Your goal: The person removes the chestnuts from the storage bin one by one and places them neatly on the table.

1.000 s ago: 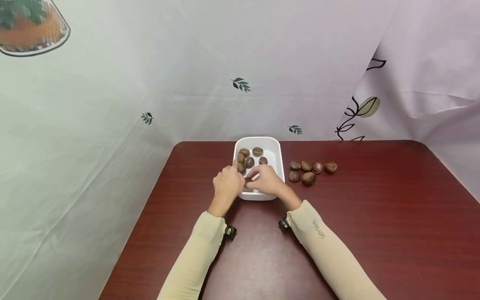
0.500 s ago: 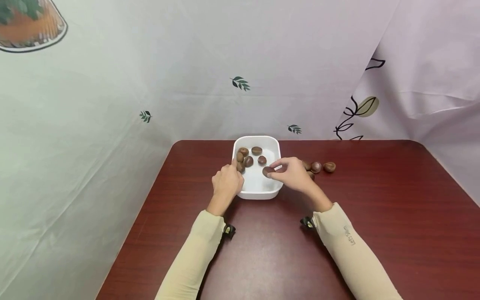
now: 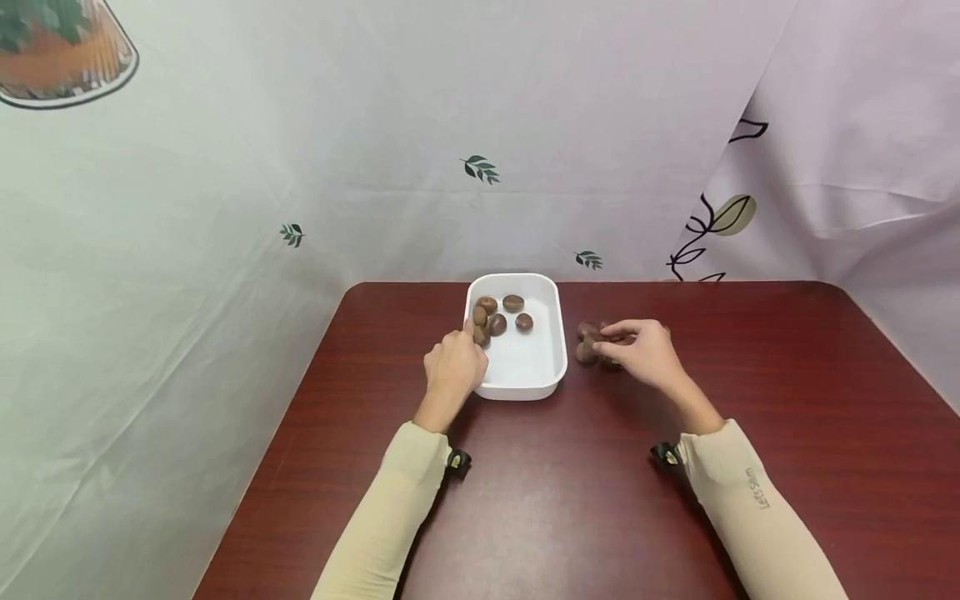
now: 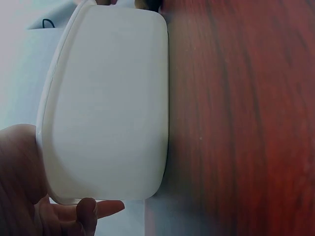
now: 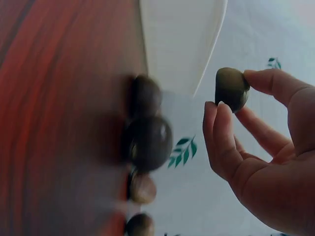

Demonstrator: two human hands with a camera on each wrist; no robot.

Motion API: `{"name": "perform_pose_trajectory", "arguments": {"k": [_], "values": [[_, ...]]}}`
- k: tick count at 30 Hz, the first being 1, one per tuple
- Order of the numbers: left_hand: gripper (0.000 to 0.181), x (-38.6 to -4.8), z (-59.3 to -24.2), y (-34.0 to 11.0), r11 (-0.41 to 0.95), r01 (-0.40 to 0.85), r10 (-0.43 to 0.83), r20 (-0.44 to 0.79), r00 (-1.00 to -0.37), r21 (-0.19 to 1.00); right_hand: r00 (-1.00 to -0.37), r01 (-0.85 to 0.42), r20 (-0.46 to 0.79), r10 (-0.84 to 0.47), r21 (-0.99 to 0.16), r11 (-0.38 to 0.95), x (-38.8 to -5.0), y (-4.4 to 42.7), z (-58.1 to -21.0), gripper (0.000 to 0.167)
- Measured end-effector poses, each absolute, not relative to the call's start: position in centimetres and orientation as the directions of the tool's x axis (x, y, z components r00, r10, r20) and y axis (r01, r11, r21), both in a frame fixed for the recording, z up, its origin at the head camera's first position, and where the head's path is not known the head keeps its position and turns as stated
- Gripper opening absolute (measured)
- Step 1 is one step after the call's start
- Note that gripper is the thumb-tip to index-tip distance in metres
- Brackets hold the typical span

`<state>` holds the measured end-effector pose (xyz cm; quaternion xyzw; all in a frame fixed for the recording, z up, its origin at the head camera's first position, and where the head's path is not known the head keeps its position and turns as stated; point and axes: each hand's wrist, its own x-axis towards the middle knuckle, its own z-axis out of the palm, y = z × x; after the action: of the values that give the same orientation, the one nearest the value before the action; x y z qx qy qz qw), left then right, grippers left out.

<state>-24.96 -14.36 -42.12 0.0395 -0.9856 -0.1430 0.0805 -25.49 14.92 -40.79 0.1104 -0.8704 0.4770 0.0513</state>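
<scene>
My left hand (image 3: 454,364) grips the left wall of a white tray (image 3: 521,392), its fingers around the rim. In the left wrist view the tray's outer side (image 4: 108,103) stands beside that hand (image 4: 22,172). Several brown chestnuts (image 3: 497,324) lie in the tray's left and far part. To the right of the tray, my right hand (image 3: 643,352) is over a group of chestnuts (image 3: 586,354) on the table, partly hiding them. In the right wrist view this hand (image 5: 275,152) pinches one chestnut (image 5: 231,88) between thumb and fingertips, apart from the group (image 5: 150,142).
The dark red table (image 3: 525,500) extends in front of the tray and to both sides. A pale cloth (image 3: 390,125) printed with leaves hangs behind the table's far edge, with another stretch of cloth at the left.
My right hand has moved right, from over the tray to the chestnuts beside it, with a chestnut between its fingers. My left hand has stayed at the tray's left side.
</scene>
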Motion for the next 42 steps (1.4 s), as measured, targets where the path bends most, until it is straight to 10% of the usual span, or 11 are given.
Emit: {"name": "perform_pose_trajectory", "arguments": {"k": [42], "values": [[0.056, -25.1, -42.4, -14.4, 0.957, -0.06, -0.104, 0.142, -0.984, 0.283, -0.999, 0.035, -0.046, 0.007, -0.657, 0.753, -25.4, 19.9, -42.0, 0.03]]}}
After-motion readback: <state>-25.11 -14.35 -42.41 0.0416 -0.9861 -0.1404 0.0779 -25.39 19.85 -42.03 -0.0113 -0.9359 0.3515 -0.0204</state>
